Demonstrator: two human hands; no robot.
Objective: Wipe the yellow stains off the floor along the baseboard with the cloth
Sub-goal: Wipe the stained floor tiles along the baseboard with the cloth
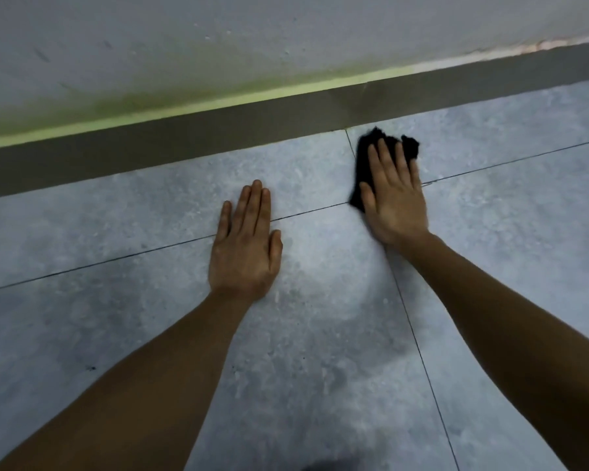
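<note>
I have my right hand (393,195) laid flat on the black cloth (364,171), fingers straight and spread, pressing it down rather than gripping it; a flat palm spreads pressure over the whole pad, which I judge suits scrubbing better than a pinch would. The cloth sits on the grey tiled floor (320,351), its far edge just beside the dark baseboard (150,147), right at a grout line (351,142) meeting the wall; that keeps it in the strip where the task says the stains lie. My left hand (244,246) rests open and flat on the tile, holding nothing, well apart from the cloth; I read it as a prop for my weight while I lean in. I see no yellow on the floor tiles themselves; the yellow-green tint (218,100) shows along the baseboard's top edge and the lower wall (286,39), to the left of the cloth.
</note>
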